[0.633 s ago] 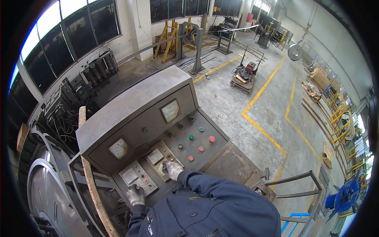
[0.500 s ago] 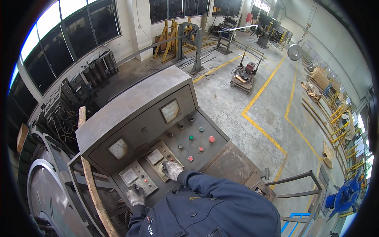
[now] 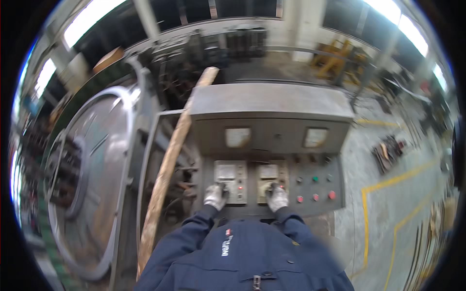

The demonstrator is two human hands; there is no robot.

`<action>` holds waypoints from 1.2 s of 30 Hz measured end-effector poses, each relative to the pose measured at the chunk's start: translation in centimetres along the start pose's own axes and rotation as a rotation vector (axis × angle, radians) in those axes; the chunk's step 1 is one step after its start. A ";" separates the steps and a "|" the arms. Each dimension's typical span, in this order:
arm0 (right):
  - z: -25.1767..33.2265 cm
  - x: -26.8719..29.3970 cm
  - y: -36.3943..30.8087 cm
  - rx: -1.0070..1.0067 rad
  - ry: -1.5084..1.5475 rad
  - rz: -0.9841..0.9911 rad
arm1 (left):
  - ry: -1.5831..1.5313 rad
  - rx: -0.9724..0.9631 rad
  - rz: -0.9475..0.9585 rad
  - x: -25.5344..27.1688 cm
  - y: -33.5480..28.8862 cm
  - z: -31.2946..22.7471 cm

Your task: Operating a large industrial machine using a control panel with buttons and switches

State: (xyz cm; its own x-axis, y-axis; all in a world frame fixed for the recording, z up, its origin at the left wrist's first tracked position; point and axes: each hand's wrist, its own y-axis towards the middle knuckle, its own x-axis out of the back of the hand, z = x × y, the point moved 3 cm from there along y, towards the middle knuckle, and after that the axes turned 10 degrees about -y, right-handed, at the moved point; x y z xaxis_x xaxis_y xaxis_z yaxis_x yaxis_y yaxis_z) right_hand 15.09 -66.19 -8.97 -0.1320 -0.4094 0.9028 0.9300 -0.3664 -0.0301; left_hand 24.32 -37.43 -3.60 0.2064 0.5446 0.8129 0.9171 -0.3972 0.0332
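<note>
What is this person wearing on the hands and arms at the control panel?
Both the left hand and right hand wear light grey knitted work gloves, somewhat soiled. The arms are covered by long dark navy jacket sleeves reaching the wrists. No cables or markings show on the sleeves.

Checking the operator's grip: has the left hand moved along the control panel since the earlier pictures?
No. The left hand rests on the left meter box, as before; only the camera turned.

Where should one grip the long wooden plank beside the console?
Probably at mid-length on the plank, coming from its left. It leans steeply, its right edge close to the console, where the left hand and right hand rest.
</note>
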 end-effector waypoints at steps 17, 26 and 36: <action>0.8 1.6 0.0 -0.033 -0.084 0.003 | -0.078 0.093 0.053 -1.2 -0.4 1.0; 0.2 0.9 0.2 -0.023 -0.111 -0.012 | -0.061 0.091 0.073 -1.2 -0.2 1.0; 1.7 2.1 -0.1 -0.083 -0.108 0.076 | -0.069 0.126 0.091 -0.6 -0.6 1.0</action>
State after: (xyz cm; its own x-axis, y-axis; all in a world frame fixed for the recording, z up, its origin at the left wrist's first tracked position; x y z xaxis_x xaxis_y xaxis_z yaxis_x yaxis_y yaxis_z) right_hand 15.29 -65.56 -6.37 -0.0204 -0.3476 0.9374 0.9036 -0.4077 -0.1315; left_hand 23.99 -36.83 -4.70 0.3093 0.5620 0.7671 0.9282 -0.3538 -0.1151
